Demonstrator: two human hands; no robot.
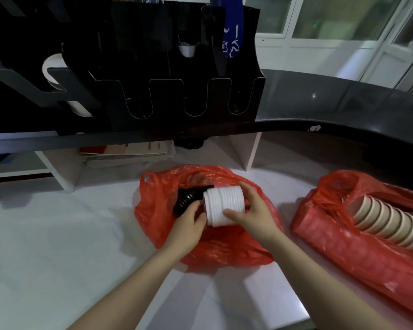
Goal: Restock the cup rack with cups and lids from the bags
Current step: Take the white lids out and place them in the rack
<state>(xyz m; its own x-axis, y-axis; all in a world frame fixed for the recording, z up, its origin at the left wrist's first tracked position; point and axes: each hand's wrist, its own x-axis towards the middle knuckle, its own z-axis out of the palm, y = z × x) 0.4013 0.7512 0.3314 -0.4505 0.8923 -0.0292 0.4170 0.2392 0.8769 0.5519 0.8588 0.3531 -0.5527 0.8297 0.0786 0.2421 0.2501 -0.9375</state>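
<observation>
My left hand (188, 226) and right hand (256, 216) both grip the stack of white lids (224, 206) over the open red bag (153, 210). I should press its ends evenly so none slips on the way to the cup rack (167, 98).

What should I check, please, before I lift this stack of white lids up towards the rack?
1. Right hand grips the white lid stack: ok.
2. Left hand holds the stack's left end: ok.
3. Lids sit evenly in the stack: ok.
4. Stack free of the black lids: cannot tell, they lie close beside it.
5. Stack free of the red bag plastic: cannot tell.
6. Empty slot in the rack: cannot tell, the slots are too dark.
</observation>
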